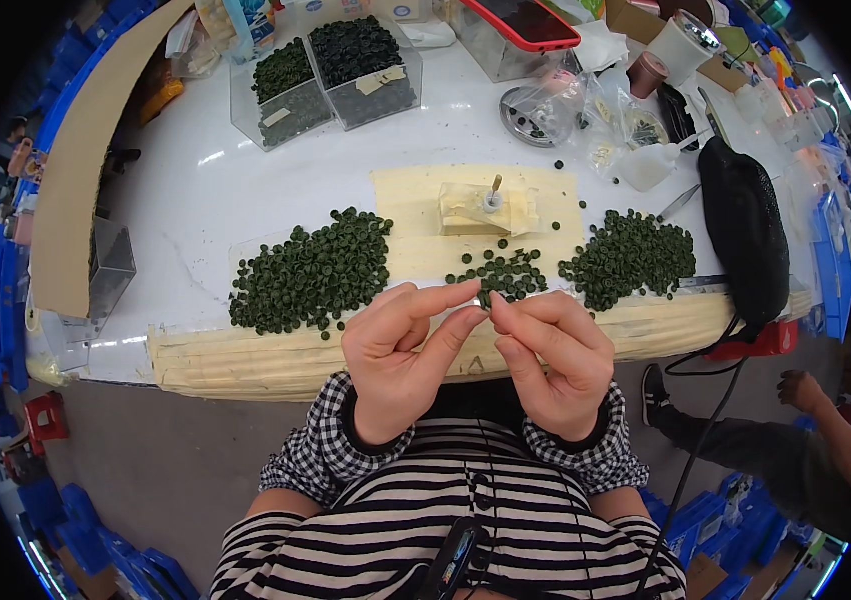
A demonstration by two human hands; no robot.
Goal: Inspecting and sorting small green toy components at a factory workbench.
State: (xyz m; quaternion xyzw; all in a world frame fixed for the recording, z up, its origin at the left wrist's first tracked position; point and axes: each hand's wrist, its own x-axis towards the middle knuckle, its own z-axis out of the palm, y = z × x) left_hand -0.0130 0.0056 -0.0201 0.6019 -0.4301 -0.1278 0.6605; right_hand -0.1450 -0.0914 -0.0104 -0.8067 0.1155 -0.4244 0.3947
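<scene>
My left hand (pixel 401 350) and my right hand (pixel 558 362) meet at the table's near edge, fingertips almost touching. Between them a small dark green round piece (pixel 486 299) is pinched, partly hidden by the fingers. Just beyond the fingertips lies a loose cluster of like green pieces (pixel 506 270). A large heap of cup-shaped green pieces (pixel 311 272) spreads to the left, and another heap of green pieces (pixel 636 260) sits to the right. Behind the cluster stands a tape-covered block (pixel 466 212) with an upright brass-coloured pin (pixel 496 184).
Two clear bins (pixel 371 105) of dark pieces stand at the back, near a red-rimmed container (pixel 546 42). At right are a squeeze bottle (pixel 650 166), tweezers (pixel 681 203) and a black mesh-covered object (pixel 743 230). Cardboard (pixel 96 170) walls the left. Another person's arm (pixel 834 430) shows at right.
</scene>
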